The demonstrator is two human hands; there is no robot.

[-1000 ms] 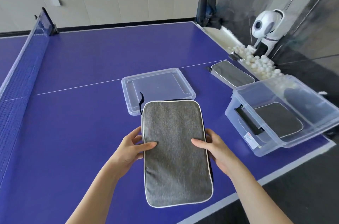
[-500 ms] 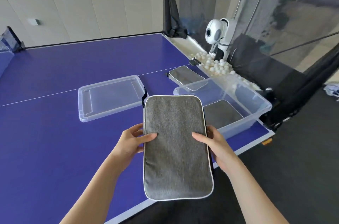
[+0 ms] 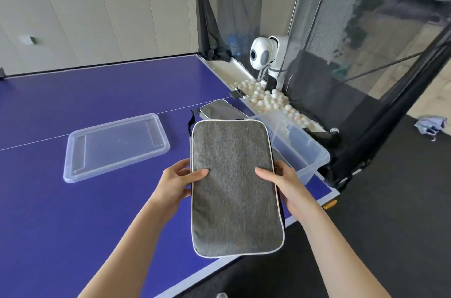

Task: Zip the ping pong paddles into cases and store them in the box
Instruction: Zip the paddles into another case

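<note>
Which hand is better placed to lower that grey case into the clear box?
Probably the right. Both hands grip the grey case, but the right hand holds the edge beside the open clear box; the left hand holds the side toward the lid.

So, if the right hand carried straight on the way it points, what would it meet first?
Likely the clear box, whose near wall sits just beyond the right hand gripping the grey case; depth is unclear.
</note>
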